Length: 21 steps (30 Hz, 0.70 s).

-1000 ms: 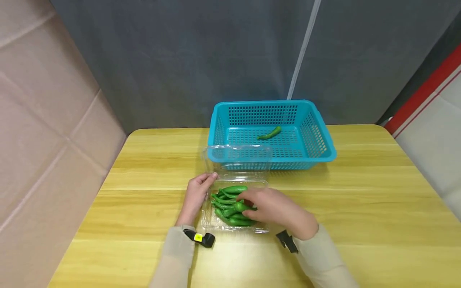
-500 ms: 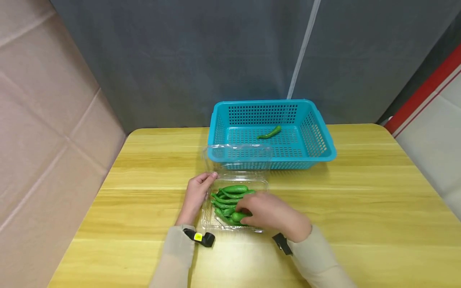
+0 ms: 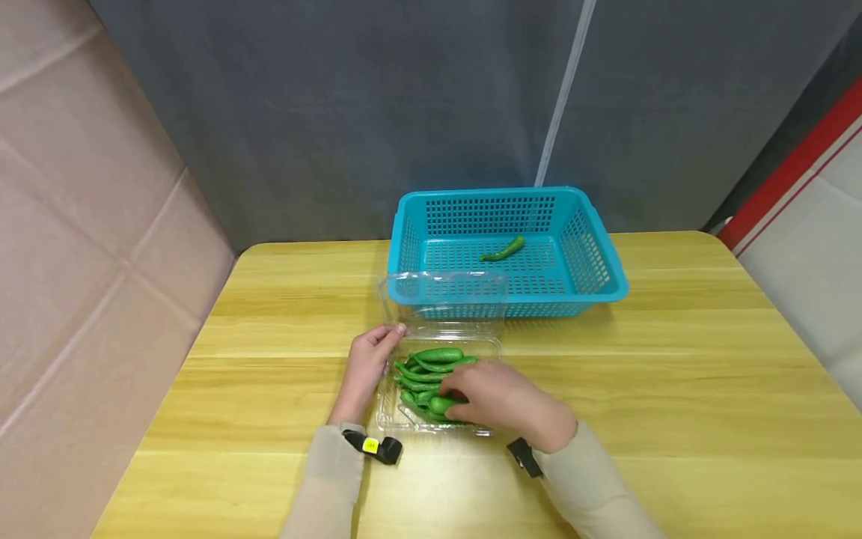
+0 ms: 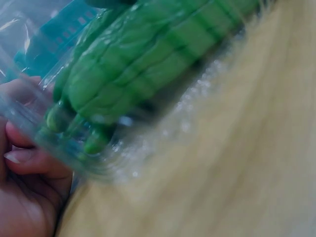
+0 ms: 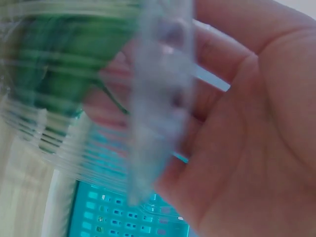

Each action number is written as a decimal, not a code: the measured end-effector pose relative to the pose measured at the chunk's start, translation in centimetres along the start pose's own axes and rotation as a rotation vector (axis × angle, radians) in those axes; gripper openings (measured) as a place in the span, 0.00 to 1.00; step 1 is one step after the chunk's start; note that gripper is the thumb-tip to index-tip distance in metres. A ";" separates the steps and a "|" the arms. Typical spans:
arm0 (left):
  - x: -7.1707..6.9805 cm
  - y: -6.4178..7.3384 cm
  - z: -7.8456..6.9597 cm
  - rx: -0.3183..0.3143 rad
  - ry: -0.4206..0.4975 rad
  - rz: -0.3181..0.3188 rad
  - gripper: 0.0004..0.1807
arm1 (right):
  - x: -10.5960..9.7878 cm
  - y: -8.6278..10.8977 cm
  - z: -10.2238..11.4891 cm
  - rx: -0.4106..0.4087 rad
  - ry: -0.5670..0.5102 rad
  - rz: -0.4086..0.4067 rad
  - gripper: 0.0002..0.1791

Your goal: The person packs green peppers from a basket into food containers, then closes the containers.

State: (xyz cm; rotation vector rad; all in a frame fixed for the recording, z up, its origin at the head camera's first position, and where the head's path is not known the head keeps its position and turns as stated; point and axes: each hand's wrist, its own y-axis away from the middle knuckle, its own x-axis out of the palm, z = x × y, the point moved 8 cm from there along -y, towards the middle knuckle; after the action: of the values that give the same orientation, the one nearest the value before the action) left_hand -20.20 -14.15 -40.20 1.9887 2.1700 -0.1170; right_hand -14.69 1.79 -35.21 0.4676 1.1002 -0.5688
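Note:
Several green peppers lie in a clear plastic clamshell box on the table. Its lid stands raised at the back, partly over the blue basket. My left hand pinches the box's left rim near the hinge. In the left wrist view, curled fingers touch the clear wall beside the peppers. Reaching over the box's right side, my right hand has thumb and fingers around a green pepper near the front. The right wrist view shows the fingers inside the box, blurred behind its wall.
A blue perforated basket stands behind the box, with one green pepper on its floor. Both sit on a wooden table. A dark grey curtain hangs behind the table's far edge.
My right hand has moved slightly towards me and left within the box, and the pepper at its fingertips has shifted the same way. The left hand stays on the rim.

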 end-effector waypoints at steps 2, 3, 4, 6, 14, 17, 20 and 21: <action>0.0 0.2 -0.3 0.006 -0.007 -0.003 0.19 | 0.0 -0.1 -0.1 0.009 -0.004 -0.006 0.13; 0.1 0.2 -0.4 0.009 -0.009 -0.005 0.19 | 0.0 -0.1 -0.1 0.013 -0.007 -0.010 0.13; 0.1 0.3 -0.5 0.012 -0.011 -0.005 0.18 | 0.0 -0.1 -0.2 0.017 -0.007 -0.014 0.13; 0.1 0.3 -0.5 0.012 -0.014 -0.008 0.19 | 0.0 -0.2 -0.3 0.022 -0.007 -0.020 0.13; 0.0 0.3 -0.5 0.012 -0.002 -0.011 0.19 | -0.4 -0.3 -0.4 0.033 0.010 -0.081 0.11; 0.0 0.2 -0.5 0.015 -0.002 -0.013 0.18 | -0.4 -0.3 -0.3 0.026 0.001 -0.079 0.10; 0.0 0.2 -0.4 0.018 -0.003 -0.012 0.18 | -0.3 -0.2 -0.3 0.022 -0.004 -0.075 0.10; 0.0 0.2 -0.4 0.018 -0.004 -0.012 0.18 | -0.3 -0.2 -0.3 0.023 0.000 -0.074 0.10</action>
State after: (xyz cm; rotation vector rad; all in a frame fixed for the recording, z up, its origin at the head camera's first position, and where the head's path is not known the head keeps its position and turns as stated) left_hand -20.05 -14.01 -39.77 1.9833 2.1860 -0.1426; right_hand -15.12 1.84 -35.05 0.4480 1.1150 -0.6465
